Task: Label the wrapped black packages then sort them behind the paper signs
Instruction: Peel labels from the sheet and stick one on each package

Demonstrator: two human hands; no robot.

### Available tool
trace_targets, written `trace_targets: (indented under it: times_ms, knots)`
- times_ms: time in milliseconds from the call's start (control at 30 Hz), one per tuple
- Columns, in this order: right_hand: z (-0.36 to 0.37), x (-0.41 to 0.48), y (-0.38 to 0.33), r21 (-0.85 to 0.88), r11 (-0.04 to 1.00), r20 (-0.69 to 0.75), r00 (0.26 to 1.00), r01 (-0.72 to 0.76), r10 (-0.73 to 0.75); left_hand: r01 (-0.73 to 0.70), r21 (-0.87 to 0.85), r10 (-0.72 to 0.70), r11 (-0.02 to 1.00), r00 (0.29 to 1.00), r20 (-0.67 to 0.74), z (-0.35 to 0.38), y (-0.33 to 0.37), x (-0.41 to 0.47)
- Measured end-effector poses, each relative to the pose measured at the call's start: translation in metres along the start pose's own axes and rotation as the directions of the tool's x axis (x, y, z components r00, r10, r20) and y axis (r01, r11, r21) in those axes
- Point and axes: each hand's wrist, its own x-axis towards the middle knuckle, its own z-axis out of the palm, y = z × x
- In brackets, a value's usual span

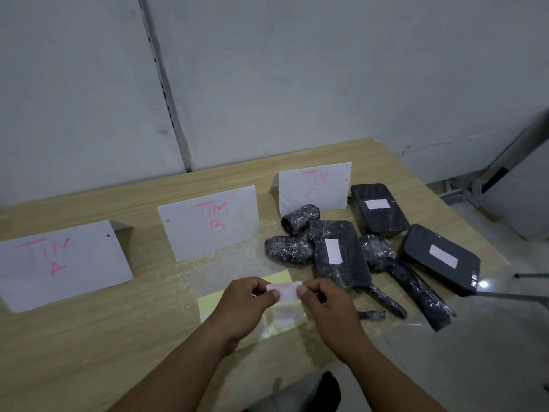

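Observation:
My left hand [242,304] and my right hand [328,307] pinch the two ends of a small white label [285,290] above a yellow sticker backing sheet [208,304]. Three folded paper signs stand on the table: TIM A [59,263], TIM B [208,223] and TIM C [315,185]. Several wrapped black packages lie in a heap at the right. Three flat ones [378,208] [338,254] [441,258] carry white labels. Two short rolls [300,218] [288,249] and the long thin packages [416,286] show none.
The wooden table [118,337] ends close behind the signs against a grey wall [267,69]. Its right edge runs just past the packages, with pale floor [475,352] and metal furniture legs [463,191] beyond. Another white label [286,315] lies on the backing sheet.

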Motion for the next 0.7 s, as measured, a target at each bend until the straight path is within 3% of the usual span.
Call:
trace_targets:
  times_ms: [233, 367, 433, 500, 567, 633, 700]
  knots:
    - [-0.001, 0.017, 0.005, -0.002, 1.0, -0.023, 1.0, -0.011, 0.011, 0.045, -0.06, -0.046, 0.997, 0.999, -0.02, 0.006, 0.008, 0.013]
    - [-0.01, 0.038, 0.007, -0.02, 1.0, -0.155, 0.988, -0.018, 0.015, -0.02, -0.082, 0.011, 0.996, 0.994, -0.113, 0.018, 0.02, 0.038]
    - [-0.022, 0.05, 0.008, -0.036, 0.999, -0.188, 0.982, -0.02, 0.013, -0.103, 0.154, 0.134, 0.983, 0.969, -0.209, 0.022, 0.016, 0.062]
    - [-0.036, 0.063, 0.011, -0.061, 0.998, -0.161, 0.987, -0.008, -0.002, -0.138, 0.547, 0.284, 0.826, 0.94, -0.191, 0.026, 0.01, 0.089]
    - [-0.048, 0.075, 0.012, -0.047, 0.999, -0.133, 0.991, 0.0, -0.006, -0.096, 0.787, 0.296, 0.61, 0.948, -0.114, 0.031, 0.009, 0.113]
    - [-0.058, 0.087, 0.014, -0.039, 0.999, -0.111, 0.993, 0.023, -0.027, -0.07, 0.883, 0.219, 0.464, 0.975, -0.037, 0.036, 0.014, 0.129]
    - [-0.066, 0.098, 0.015, -0.04, 0.999, -0.06, 0.997, 0.036, -0.039, -0.054, 0.912, 0.161, 0.407, 0.987, -0.013, 0.038, 0.017, 0.14]
